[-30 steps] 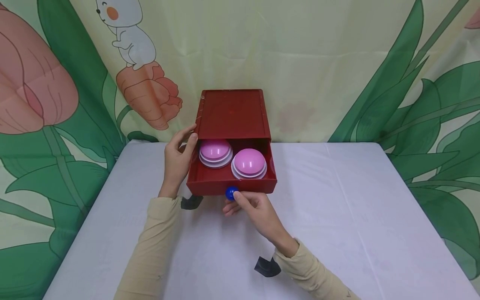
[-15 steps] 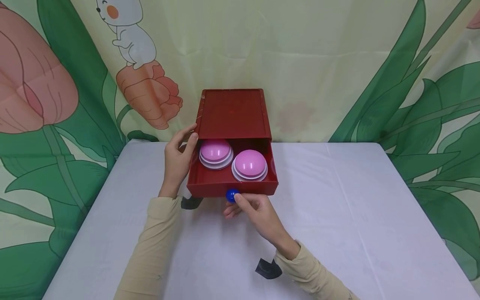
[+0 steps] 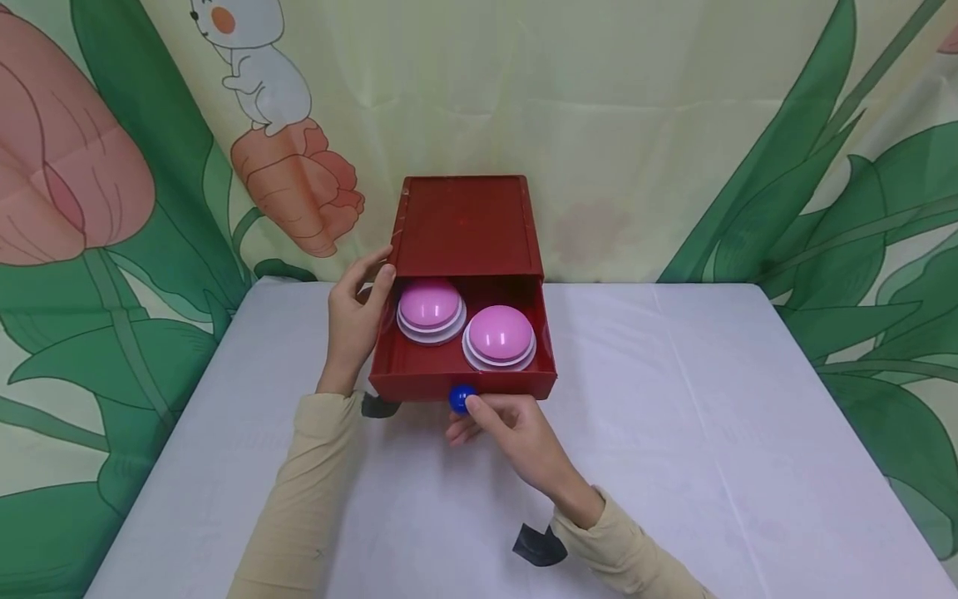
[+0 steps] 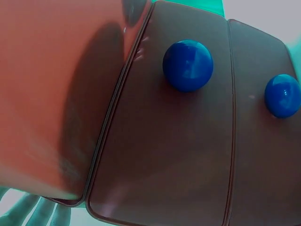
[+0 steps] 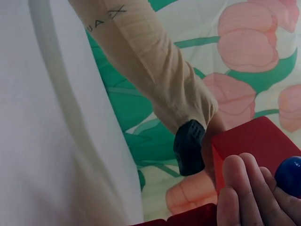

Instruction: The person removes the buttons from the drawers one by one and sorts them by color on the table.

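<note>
A red drawer cabinet stands at the back of the table, its top drawer pulled out toward me. Two pink domes on white round bases, like push buttons, sit inside: one at the back left, the other at the front right. My right hand pinches the drawer's blue round knob with the thumb on its right side. In the head view my left hand rests against the cabinet's left side, fingers extended. The left wrist view has two drawer fronts with blue knobs.
White cloth covers the table. A printed curtain hangs right behind the cabinet. Dark devices are strapped at both wrists, one by the right cuff.
My right hand has drawn the drawer a little farther out toward me, and the two pink domes came along with it. My left hand has stayed at the cabinet's side.
</note>
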`<state>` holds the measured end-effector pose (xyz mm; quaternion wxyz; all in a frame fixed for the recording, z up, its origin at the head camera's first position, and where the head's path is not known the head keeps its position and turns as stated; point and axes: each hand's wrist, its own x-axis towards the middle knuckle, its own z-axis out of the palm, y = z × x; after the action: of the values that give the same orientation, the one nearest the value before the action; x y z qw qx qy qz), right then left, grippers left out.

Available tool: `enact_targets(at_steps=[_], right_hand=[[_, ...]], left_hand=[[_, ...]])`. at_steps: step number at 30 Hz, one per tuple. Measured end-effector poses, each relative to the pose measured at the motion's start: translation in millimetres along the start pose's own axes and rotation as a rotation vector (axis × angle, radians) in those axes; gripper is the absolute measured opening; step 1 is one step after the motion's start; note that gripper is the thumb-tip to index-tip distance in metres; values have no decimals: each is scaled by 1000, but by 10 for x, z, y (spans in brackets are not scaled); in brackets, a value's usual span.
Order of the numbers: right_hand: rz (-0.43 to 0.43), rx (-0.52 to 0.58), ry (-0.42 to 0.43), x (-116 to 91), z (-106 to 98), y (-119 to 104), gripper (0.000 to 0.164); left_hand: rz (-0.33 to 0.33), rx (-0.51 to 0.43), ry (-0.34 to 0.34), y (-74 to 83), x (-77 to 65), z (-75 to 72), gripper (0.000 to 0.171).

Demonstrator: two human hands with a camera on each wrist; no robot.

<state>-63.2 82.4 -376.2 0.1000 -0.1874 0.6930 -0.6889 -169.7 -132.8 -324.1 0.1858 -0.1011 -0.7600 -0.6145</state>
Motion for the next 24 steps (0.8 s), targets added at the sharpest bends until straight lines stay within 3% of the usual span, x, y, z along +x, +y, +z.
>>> enact_targets(at_steps=[24], right_hand=[[15, -25, -11, -55, 2, 2, 29]], left_hand=[[5, -1, 6, 4, 0, 7, 39]])
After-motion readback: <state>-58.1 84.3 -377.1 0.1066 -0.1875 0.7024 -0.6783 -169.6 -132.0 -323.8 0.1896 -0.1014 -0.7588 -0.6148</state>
